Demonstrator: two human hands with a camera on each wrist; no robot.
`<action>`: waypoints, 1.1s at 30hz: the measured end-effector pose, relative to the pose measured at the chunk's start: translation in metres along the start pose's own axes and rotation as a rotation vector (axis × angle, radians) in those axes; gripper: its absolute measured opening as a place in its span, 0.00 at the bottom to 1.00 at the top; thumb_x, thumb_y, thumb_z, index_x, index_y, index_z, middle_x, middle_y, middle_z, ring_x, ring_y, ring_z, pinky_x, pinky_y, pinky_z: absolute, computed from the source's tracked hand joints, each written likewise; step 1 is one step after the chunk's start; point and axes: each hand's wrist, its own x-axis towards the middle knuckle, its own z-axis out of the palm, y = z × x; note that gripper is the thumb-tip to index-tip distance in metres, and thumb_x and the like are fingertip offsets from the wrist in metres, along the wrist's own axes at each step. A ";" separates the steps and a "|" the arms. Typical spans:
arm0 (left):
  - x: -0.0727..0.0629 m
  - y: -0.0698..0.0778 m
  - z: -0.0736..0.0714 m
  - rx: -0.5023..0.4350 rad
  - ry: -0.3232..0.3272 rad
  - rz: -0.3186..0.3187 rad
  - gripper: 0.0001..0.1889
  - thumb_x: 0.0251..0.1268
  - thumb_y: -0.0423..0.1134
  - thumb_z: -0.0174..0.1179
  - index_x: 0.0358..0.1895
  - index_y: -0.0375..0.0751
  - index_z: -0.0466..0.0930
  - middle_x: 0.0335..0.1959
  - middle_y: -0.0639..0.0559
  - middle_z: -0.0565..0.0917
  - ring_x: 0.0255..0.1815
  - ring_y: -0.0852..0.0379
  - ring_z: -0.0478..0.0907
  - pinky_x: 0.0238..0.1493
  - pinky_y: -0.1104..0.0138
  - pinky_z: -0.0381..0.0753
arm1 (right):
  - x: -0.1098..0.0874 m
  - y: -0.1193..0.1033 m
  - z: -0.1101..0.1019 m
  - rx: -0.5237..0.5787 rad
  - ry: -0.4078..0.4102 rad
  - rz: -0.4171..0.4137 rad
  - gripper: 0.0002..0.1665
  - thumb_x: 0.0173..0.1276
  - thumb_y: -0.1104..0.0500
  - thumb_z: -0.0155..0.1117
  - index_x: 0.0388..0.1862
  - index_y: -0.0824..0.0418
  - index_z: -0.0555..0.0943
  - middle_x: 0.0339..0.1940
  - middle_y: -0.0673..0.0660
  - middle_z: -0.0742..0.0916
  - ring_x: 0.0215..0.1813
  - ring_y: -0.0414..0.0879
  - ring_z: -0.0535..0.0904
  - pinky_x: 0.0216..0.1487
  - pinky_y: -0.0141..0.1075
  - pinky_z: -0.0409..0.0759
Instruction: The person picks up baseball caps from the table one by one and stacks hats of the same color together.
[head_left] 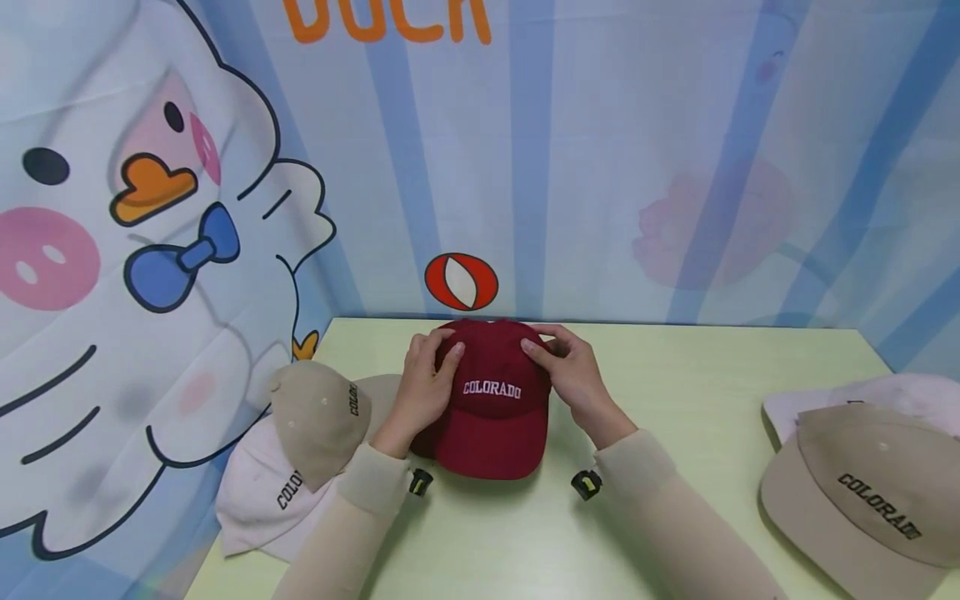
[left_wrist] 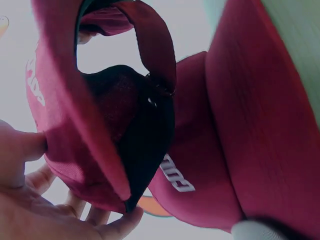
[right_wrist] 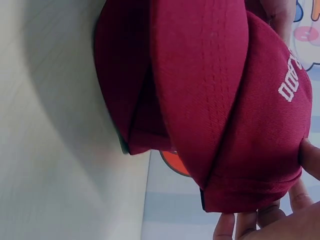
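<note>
Both of my hands pinch a dark red cap (head_left: 491, 375) by the sides of its crown. Its white COLORADO lettering faces me, brim toward me. My left hand (head_left: 427, 375) has the thumb on the crown's front and the fingers behind. Mirroring it, my right hand (head_left: 577, 379) grips the other side. A second dark red cap (left_wrist: 195, 190) with white lettering lies under the held one, its brim peeking out at the left in the head view. In the left wrist view, the back strap (left_wrist: 156, 45) and dark inside of the held cap show.
At the left, a beige cap (head_left: 311, 425) rests on a white cap (head_left: 251, 483). On the right, another beige cap (head_left: 862, 492) overlaps a white cap (head_left: 915, 396). The pale table (head_left: 697, 375) ends at a printed cartoon backdrop (head_left: 585, 167).
</note>
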 end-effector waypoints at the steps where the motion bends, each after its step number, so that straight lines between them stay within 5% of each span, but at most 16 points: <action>1: 0.000 -0.002 -0.002 -0.001 -0.002 -0.004 0.20 0.82 0.47 0.52 0.68 0.40 0.74 0.53 0.39 0.71 0.56 0.43 0.70 0.57 0.51 0.72 | 0.001 0.000 0.002 -0.001 -0.002 0.003 0.21 0.73 0.51 0.70 0.63 0.50 0.84 0.40 0.52 0.83 0.41 0.44 0.79 0.42 0.33 0.78; 11: -0.002 -0.008 -0.013 -0.003 0.018 -0.047 0.20 0.82 0.48 0.52 0.68 0.42 0.74 0.52 0.40 0.70 0.56 0.45 0.68 0.56 0.53 0.69 | 0.013 0.004 0.017 0.006 -0.028 0.016 0.21 0.74 0.52 0.69 0.64 0.49 0.83 0.43 0.54 0.84 0.43 0.45 0.79 0.43 0.34 0.79; 22: 0.005 -0.013 -0.029 0.102 0.041 -0.084 0.21 0.81 0.52 0.52 0.68 0.47 0.77 0.52 0.39 0.72 0.54 0.42 0.67 0.50 0.49 0.68 | 0.020 0.001 0.030 -0.015 -0.037 0.012 0.20 0.74 0.48 0.69 0.63 0.45 0.84 0.43 0.55 0.83 0.44 0.46 0.79 0.42 0.35 0.79; 27: 0.013 -0.024 -0.029 0.094 0.006 -0.140 0.22 0.82 0.53 0.51 0.69 0.47 0.75 0.57 0.37 0.72 0.58 0.40 0.65 0.55 0.45 0.68 | 0.030 0.005 0.040 -0.029 -0.023 0.023 0.20 0.74 0.48 0.69 0.63 0.45 0.84 0.45 0.55 0.83 0.43 0.46 0.79 0.40 0.33 0.79; 33: 0.018 -0.040 -0.018 0.099 -0.005 -0.132 0.21 0.84 0.48 0.49 0.69 0.42 0.72 0.66 0.33 0.74 0.69 0.35 0.65 0.67 0.42 0.62 | 0.039 0.017 0.047 -0.055 -0.017 0.039 0.20 0.75 0.48 0.68 0.64 0.43 0.83 0.52 0.56 0.84 0.48 0.47 0.82 0.45 0.35 0.82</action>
